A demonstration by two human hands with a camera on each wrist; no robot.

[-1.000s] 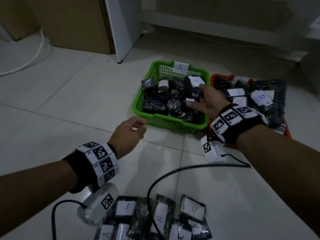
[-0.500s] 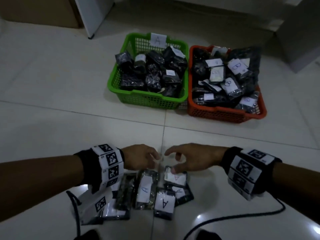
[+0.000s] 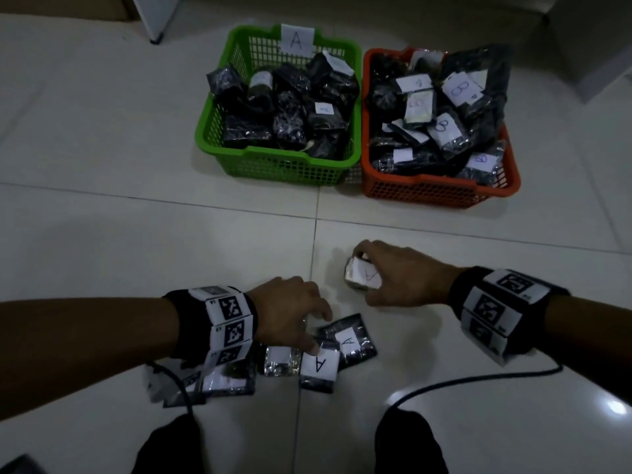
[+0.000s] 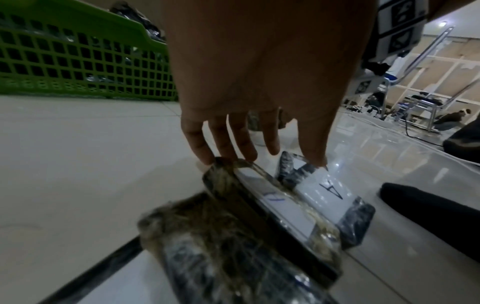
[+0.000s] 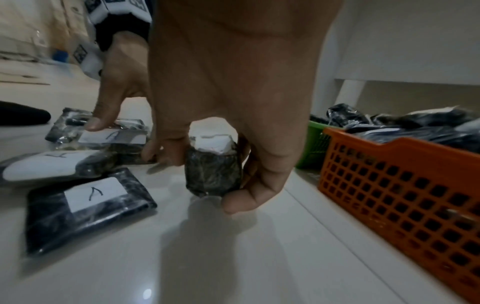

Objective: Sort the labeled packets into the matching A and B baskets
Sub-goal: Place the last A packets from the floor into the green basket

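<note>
My right hand (image 3: 363, 266) grips a small dark packet (image 3: 365, 278) with a white A label, just above the floor tiles; in the right wrist view the packet (image 5: 210, 170) stands upright between thumb and fingers. My left hand (image 3: 316, 331) reaches into the pile of A packets (image 3: 319, 366) near my knees. Its fingertips (image 4: 226, 158) hook the far edge of a tilted packet (image 4: 270, 201), and the thumb touches the neighbouring one. The green basket (image 3: 273, 159) marked A and the orange basket (image 3: 437, 189) with B packets stand side by side farther out.
Both baskets are heaped with dark packets. A black cable (image 3: 472, 381) runs over the tiles at the right and another at the left wrist. My knees (image 3: 410, 443) are at the bottom edge. A white furniture leg (image 3: 154, 15) stands behind the baskets.
My right hand came back from the green basket to the floor pile and took hold of an A packet. My left hand dropped onto the pile. The view tilted down.
</note>
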